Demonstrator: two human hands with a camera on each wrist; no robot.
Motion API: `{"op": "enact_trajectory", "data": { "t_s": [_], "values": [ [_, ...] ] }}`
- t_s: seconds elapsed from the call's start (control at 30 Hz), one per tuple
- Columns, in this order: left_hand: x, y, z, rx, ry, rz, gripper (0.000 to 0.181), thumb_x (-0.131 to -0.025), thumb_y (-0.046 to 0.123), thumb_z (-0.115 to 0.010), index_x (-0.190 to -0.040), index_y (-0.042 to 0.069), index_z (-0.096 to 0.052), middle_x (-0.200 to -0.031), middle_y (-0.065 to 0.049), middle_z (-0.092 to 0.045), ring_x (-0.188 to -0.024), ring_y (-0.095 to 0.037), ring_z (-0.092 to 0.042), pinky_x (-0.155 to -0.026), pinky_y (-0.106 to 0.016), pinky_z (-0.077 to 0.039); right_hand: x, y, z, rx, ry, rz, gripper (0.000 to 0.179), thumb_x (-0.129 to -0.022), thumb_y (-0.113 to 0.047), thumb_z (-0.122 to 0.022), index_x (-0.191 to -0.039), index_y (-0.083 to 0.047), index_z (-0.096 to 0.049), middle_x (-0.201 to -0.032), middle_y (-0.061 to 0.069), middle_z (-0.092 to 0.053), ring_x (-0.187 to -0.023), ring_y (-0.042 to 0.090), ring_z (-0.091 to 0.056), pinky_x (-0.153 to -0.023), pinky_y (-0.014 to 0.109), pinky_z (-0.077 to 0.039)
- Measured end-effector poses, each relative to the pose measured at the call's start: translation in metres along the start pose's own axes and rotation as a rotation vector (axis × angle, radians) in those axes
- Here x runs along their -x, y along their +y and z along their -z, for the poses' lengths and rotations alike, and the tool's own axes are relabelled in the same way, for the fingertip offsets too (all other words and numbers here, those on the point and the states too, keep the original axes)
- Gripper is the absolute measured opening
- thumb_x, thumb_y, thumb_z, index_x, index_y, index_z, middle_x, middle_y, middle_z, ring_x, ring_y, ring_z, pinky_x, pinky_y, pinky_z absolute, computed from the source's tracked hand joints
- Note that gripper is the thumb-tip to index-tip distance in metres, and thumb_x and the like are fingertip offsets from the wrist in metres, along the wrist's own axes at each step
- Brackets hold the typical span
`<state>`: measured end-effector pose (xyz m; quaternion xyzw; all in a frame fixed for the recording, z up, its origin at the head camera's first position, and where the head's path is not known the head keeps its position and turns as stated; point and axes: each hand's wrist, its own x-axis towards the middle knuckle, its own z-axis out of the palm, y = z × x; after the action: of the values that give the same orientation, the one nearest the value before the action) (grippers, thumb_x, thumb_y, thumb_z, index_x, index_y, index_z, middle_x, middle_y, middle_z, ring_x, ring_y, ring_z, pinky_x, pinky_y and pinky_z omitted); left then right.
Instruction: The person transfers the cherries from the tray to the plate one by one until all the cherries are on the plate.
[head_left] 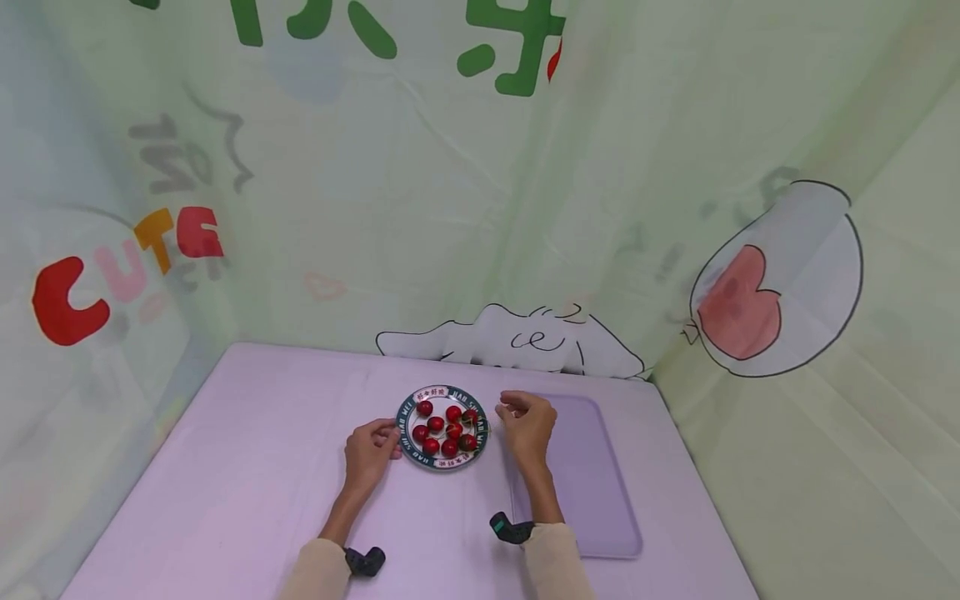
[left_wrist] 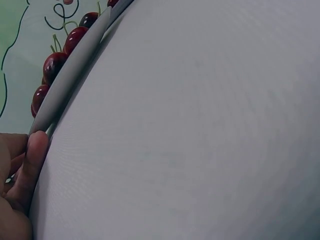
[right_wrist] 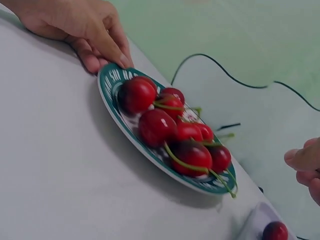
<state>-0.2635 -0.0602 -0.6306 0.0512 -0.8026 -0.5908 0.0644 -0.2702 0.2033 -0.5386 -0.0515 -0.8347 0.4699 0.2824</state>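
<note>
A round plate (head_left: 405, 454) with a dark green lettered rim bears several red cherries (right_wrist: 157, 127), some with green stems. My left hand (head_left: 369, 454) pinches the plate's left rim; the right wrist view shows the thumb over the edge and other fingers below it. Part of that hand (left_wrist: 15, 175) also appears at the rim in the left wrist view. To the right of the plate, my right hand (head_left: 528, 425) is over the near-left side of a lilac tray (head_left: 588, 475), fingers loosely bent, nothing seen between them. One cherry (right_wrist: 275, 231) lies in the tray in the right wrist view.
Both things rest on a pale lilac table (head_left: 247, 467). Behind it and at both sides hangs a printed curtain (head_left: 450, 208) with letters and drawings. Dark camera mounts (head_left: 512, 528) sit on both wrists.
</note>
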Motion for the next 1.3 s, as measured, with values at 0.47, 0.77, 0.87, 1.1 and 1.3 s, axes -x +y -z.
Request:
{"op": "enact_trajectory", "data": {
  "t_s": [0.47,0.77,0.87,1.1,1.3],
  "values": [
    [0.002,0.002,0.000,0.007,0.009,-0.012,0.031,-0.106,0.011,-0.072,-0.133,-0.003,-0.074,-0.094,-0.014,-0.079,-0.064,-0.010,-0.075,-0.067,-0.010,-0.059,-0.011,0.044,0.024,0.032,0.121,0.001,0.026,-0.080,0.011,-0.089,-0.104,0.003,-0.085,-0.096,0.020,-0.084,-0.083,0.034,-0.077,-0.076,0.019,-0.058],
    [0.003,0.003,-0.001,0.006,0.018,-0.009,0.030,-0.106,0.009,-0.072,-0.133,-0.004,-0.073,-0.096,-0.016,-0.080,-0.064,-0.012,-0.076,-0.067,-0.011,-0.060,-0.009,0.059,0.027,0.064,0.146,-0.046,0.032,-0.081,0.015,-0.085,-0.110,0.004,-0.084,-0.101,0.026,-0.082,-0.088,0.041,-0.073,-0.081,0.039,-0.058],
    [0.003,0.003,-0.001,0.003,0.018,-0.010,0.031,-0.106,0.010,-0.072,-0.134,-0.004,-0.073,-0.096,-0.016,-0.080,-0.064,-0.012,-0.076,-0.067,-0.011,-0.060,-0.008,0.060,0.027,0.062,0.156,-0.073,0.034,-0.079,0.016,-0.085,-0.110,0.004,-0.084,-0.100,0.027,-0.081,-0.087,0.041,-0.072,-0.079,0.033,-0.054],
    [0.003,0.005,0.000,0.011,0.014,0.001,0.030,-0.106,0.010,-0.071,-0.133,-0.004,-0.073,-0.094,-0.016,-0.080,-0.065,-0.014,-0.076,-0.067,-0.009,-0.058,-0.006,0.068,0.027,0.071,0.139,-0.112,0.033,-0.079,0.014,-0.087,-0.111,0.006,-0.083,-0.104,0.026,-0.082,-0.092,0.043,-0.075,-0.083,0.038,-0.059],
    [0.006,0.007,0.001,0.008,0.003,-0.006,0.031,-0.107,0.010,-0.070,-0.134,-0.005,-0.072,-0.096,-0.016,-0.079,-0.066,-0.015,-0.076,-0.066,-0.009,-0.057,-0.005,0.076,0.024,0.086,0.126,-0.149,0.030,-0.082,0.012,-0.087,-0.111,0.005,-0.083,-0.107,0.023,-0.083,-0.095,0.039,-0.077,-0.091,0.052,-0.062]
  ]
}}
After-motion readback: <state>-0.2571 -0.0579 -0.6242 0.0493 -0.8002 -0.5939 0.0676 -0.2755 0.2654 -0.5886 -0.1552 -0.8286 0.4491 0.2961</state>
